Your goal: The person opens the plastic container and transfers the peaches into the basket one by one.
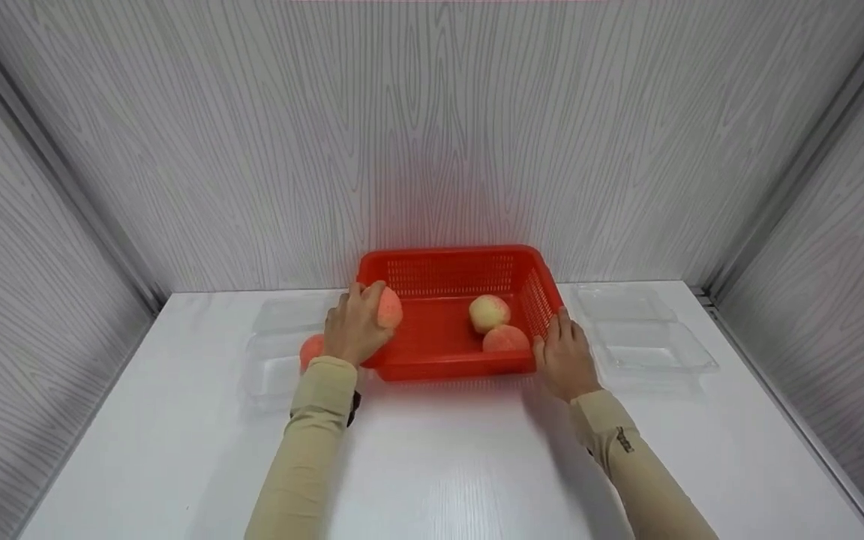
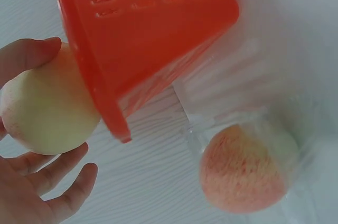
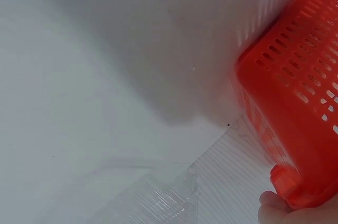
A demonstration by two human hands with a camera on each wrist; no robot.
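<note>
Left hand (image 1: pixel 352 328) curled round peach (image 1: pixel 389 307), holding it at left rim of red basket (image 1: pixel 439 366), over the edge. Right hand (image 1: pixel 563 358) on basket's right front corner, fingers against wall, likely steadying it; curl unclear. Two peaches (image 1: pixel 497 324) inside basket. Another peach (image 2: pixel 245 168) in clear tray (image 1: pixel 271 375) left, on counter (image 1: pixel 432 465). Empty clear trays (image 1: pixel 646 334) right.

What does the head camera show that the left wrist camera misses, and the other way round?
Only the head view shows the right hand on the basket's right side, two peaches inside the basket, and the clear trays on the right. Only the left wrist view shows the basket's underside close up and the palm side of the fingers. Both show the left hand holding a peach at the red basket, with another peach in a clear tray beside it.
</note>
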